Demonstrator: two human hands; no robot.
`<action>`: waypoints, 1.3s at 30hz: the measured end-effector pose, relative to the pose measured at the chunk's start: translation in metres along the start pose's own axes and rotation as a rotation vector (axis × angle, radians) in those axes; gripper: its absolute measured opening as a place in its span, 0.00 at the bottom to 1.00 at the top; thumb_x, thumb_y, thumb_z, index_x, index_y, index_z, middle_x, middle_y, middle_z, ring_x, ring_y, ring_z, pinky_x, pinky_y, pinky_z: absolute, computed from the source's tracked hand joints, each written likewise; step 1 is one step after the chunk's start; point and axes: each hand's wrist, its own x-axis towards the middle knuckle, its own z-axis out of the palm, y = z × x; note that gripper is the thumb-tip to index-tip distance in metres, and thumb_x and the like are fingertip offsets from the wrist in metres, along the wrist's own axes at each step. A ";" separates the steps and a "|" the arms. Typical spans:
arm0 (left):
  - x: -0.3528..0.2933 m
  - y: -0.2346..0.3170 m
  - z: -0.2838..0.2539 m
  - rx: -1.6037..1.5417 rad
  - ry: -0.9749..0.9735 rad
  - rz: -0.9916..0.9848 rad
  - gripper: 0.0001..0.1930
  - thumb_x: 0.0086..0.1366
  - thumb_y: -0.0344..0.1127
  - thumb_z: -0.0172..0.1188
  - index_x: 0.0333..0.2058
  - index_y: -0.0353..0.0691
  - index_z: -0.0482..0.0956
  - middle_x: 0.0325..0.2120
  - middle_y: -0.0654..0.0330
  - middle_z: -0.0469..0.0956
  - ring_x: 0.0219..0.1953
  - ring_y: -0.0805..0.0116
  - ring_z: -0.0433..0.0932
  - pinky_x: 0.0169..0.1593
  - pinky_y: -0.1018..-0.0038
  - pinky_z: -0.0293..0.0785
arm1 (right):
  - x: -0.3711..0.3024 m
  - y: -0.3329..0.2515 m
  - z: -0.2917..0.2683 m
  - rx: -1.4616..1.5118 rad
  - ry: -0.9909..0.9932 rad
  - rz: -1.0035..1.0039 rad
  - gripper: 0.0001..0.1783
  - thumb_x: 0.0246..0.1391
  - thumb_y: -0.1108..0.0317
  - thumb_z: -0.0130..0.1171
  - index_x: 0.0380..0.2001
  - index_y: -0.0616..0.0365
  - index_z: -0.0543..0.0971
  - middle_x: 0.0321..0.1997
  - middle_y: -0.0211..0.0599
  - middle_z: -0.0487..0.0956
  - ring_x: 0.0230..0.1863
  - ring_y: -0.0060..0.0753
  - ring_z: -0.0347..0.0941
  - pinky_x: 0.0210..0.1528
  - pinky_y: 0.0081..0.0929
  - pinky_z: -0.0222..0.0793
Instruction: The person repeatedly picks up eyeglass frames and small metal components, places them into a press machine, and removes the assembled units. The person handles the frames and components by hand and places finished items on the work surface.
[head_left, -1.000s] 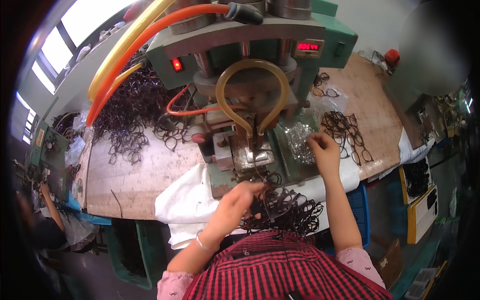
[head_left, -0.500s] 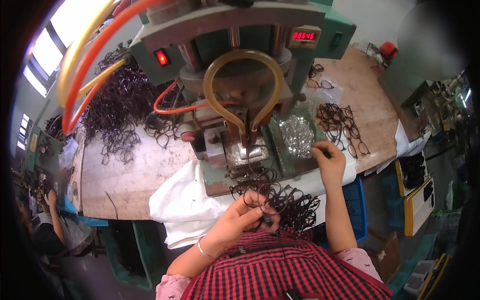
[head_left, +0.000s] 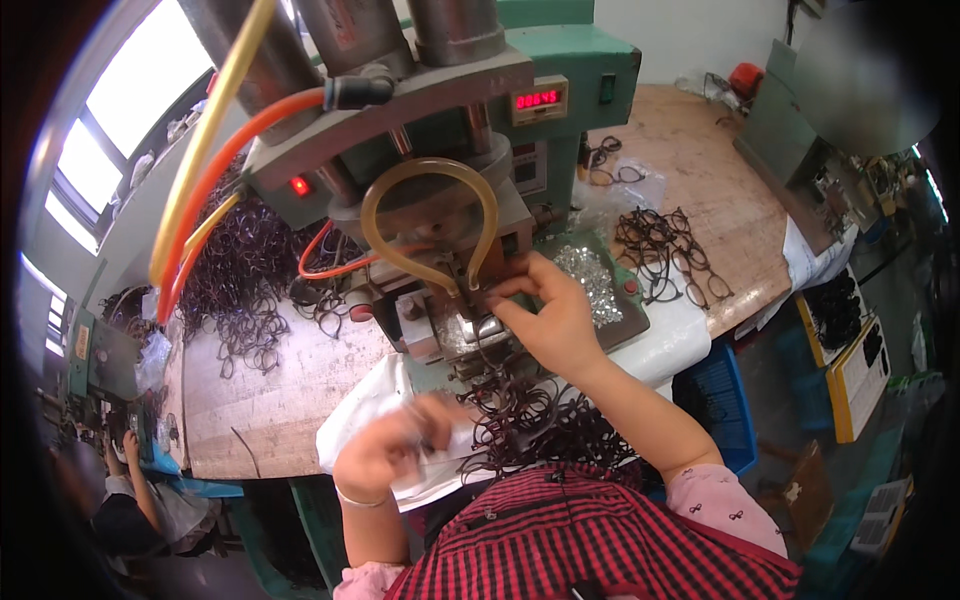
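Arching over the metal block (head_left: 482, 329) of the press (head_left: 395, 106), the right hand (head_left: 553, 318) has its fingertips bunched beside the foot of the hose loop (head_left: 432, 167); whether this grip pinches anything cannot be told. Blur hides whether the grip of the left hand (head_left: 395, 450), by the white cloth (head_left: 362, 405), is loose or closed. Dark eyeglass frames (head_left: 530, 420) lie tangled between press and apron (head_left: 560, 530). Progress is hard to judge: the left heap (head_left: 240, 240) and right cluster (head_left: 665, 250) show no plain sign of being finished, yet with plentiful glittery bits (head_left: 590, 280) beside the press, much seems left. Room looks widest leftward, on the table (head_left: 230, 410) between heap and cloth; rightward, bits and cluster crowd in, the table edge dropping toward a blue basket (head_left: 738, 395).
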 end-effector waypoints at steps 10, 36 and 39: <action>0.030 0.041 -0.002 0.918 0.802 0.473 0.12 0.48 0.34 0.74 0.23 0.32 0.81 0.14 0.63 0.70 0.17 0.72 0.67 0.22 0.77 0.59 | -0.004 0.002 0.018 0.342 -0.017 0.044 0.21 0.51 0.74 0.61 0.48 0.64 0.69 0.35 0.37 0.82 0.37 0.26 0.78 0.42 0.22 0.70; 0.084 -0.016 0.046 -0.970 0.152 -0.564 0.19 0.76 0.41 0.39 0.35 0.35 0.75 0.05 0.72 0.60 0.05 0.81 0.52 0.11 0.83 0.52 | -0.015 0.089 -0.075 -0.745 0.257 -0.164 0.08 0.41 0.73 0.65 0.28 0.61 0.80 0.41 0.43 0.80 0.46 0.46 0.75 0.48 0.36 0.70; 0.084 -0.020 0.051 -1.035 0.199 -0.522 0.18 0.76 0.42 0.39 0.37 0.35 0.74 0.05 0.73 0.59 0.04 0.81 0.53 0.11 0.83 0.54 | -0.015 0.092 -0.073 -0.685 0.304 -0.069 0.06 0.43 0.72 0.65 0.28 0.60 0.81 0.32 0.42 0.80 0.34 0.42 0.77 0.38 0.32 0.71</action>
